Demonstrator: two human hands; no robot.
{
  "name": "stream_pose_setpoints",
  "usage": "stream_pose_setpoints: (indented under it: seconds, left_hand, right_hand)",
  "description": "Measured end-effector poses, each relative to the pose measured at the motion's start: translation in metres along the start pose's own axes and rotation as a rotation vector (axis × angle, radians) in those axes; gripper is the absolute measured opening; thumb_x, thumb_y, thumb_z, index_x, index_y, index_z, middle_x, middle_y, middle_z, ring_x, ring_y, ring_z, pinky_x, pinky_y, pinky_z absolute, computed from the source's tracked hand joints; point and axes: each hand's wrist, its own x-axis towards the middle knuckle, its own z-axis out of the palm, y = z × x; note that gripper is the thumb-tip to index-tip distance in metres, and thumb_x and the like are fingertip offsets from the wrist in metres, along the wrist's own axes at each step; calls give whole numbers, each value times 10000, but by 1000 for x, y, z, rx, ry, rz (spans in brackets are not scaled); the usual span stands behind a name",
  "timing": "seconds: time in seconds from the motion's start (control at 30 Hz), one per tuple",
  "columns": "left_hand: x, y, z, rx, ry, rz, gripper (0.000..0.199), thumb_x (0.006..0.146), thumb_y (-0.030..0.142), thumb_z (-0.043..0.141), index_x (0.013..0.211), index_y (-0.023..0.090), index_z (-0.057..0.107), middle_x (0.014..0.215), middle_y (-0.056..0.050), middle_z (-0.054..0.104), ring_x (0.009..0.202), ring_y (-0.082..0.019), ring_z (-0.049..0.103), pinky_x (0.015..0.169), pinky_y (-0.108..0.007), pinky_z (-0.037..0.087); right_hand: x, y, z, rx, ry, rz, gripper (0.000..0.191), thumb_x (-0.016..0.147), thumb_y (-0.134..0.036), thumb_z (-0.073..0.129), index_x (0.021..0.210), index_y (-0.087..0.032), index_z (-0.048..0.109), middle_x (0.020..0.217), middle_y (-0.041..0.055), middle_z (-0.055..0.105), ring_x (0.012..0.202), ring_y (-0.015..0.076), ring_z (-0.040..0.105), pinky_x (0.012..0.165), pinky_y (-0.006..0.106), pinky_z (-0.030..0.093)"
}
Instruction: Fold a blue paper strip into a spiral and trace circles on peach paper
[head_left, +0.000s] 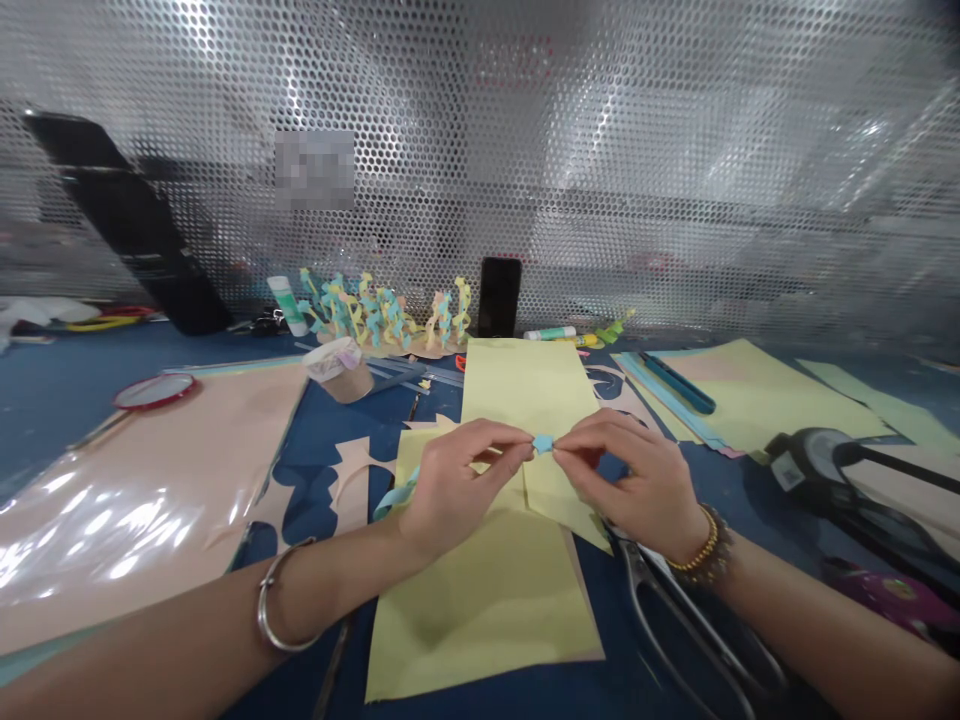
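A small blue paper star [543, 444] is pinched between my two hands above yellow sheets of paper [480, 610]. My left hand [469, 480] grips its left edge with thumb and forefinger. On the opposite edge, my right hand [634, 475] holds it the same way. A curled blue paper strip [396, 495] shows just left of my left hand; whether it joins anything is hidden. Large metal scissors [675, 610] lie under and below my right wrist, their blades mostly covered.
Curled paper strips with small stars [375, 310] stand at the back, beside a glue stick [287, 305] and a paper cup [339, 370]. A phone [499, 297] leans against the perforated metal wall. Rightward lie a utility knife [676, 382] and a black tool [825, 470]; leftward, a magnifying glass [155, 391].
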Motion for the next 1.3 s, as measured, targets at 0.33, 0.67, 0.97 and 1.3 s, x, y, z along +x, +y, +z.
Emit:
stream_pose_setpoints:
  seconds: [0.33, 0.67, 0.97, 1.3]
  left_hand:
    - [-1, -2, 0, -22, -29, -13, 84, 818, 220, 607, 847, 193, 681, 797, -24, 688, 698, -101, 639, 622, -190, 550]
    - [0, 0, 0, 15, -33, -4, 95, 828, 225, 591, 848, 192, 678, 809, -35, 697, 716, -115, 650, 616, -202, 551]
    - [1, -2, -1, 117, -27, 142, 81, 824, 193, 604, 854, 194, 679, 790, -17, 706, 713, -109, 644, 597, -191, 521]
    - [1, -1, -3, 225, -26, 344, 80, 825, 138, 594, 844, 183, 657, 810, -9, 712, 759, -104, 647, 716, -210, 526]
  right_hand:
    - [1, 5, 1, -17, -18, 39, 123, 842, -204, 569, 867, -208, 690, 808, 45, 674, 704, 147, 627, 594, 269, 520]
    - [1, 3, -2, -30, -35, -1, 129, 844, -194, 566, 854, -195, 694, 801, 49, 675, 723, 153, 635, 627, 270, 522]
    - [2, 2, -2, -40, -37, -29, 114, 844, -162, 569, 834, -165, 683, 783, 45, 666, 707, 129, 618, 615, 237, 500]
    - [1, 5, -3, -48, -64, -87, 94, 844, -119, 565, 839, -143, 656, 780, 41, 645, 734, 108, 595, 670, 213, 472]
